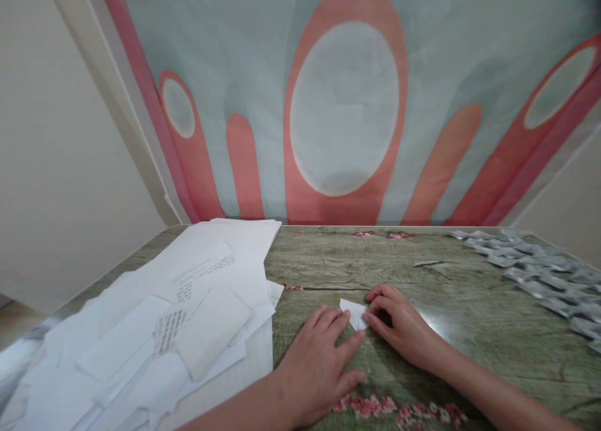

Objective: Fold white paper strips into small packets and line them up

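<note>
A small piece of folded white paper [355, 312] lies on the wood-patterned tabletop between my two hands. My left hand [320, 365] rests flat with its fingers spread, and its fingertips touch the paper's left and lower edges. On the other side, my right hand [397, 324] pinches the paper's right corner between thumb and forefinger, with the remaining fingers curled. A crease line shows near that right corner. The underside of the paper is hidden.
A large heap of white sheets and scraps [188, 331], some printed, covers the table's left side. Several rows of folded grey-white pieces [535, 268] lie along the right. Behind the tabletop [328, 262] stands a wall covering [263, 42] with red and grey-green shapes.
</note>
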Available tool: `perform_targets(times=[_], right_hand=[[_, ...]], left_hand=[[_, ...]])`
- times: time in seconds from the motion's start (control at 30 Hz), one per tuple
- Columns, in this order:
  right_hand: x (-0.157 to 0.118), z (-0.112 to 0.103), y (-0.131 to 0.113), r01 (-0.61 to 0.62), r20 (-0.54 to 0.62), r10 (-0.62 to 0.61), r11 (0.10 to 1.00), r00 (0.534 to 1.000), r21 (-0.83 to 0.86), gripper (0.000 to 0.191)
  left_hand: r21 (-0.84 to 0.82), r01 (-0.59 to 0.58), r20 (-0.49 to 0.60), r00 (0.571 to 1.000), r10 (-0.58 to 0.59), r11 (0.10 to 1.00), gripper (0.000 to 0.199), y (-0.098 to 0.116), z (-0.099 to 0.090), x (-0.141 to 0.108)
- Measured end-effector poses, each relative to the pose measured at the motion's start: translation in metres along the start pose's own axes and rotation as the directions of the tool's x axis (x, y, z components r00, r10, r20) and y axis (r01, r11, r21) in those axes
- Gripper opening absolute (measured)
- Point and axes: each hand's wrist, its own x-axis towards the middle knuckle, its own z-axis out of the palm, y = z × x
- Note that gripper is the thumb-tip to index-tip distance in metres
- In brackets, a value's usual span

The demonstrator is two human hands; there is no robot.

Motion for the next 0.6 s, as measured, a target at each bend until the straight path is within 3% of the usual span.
perform_targets(times=[0.6], right_hand=[[-0.0007,0.0035,0.0057,0.016,-0.008,-0.017,1.0,1.0,-0.024,0.013]], left_hand=[[0.035,-0.001,-0.023,1.0,0.001,0.999,0.054,-0.0006,0.0065,0.0001]])
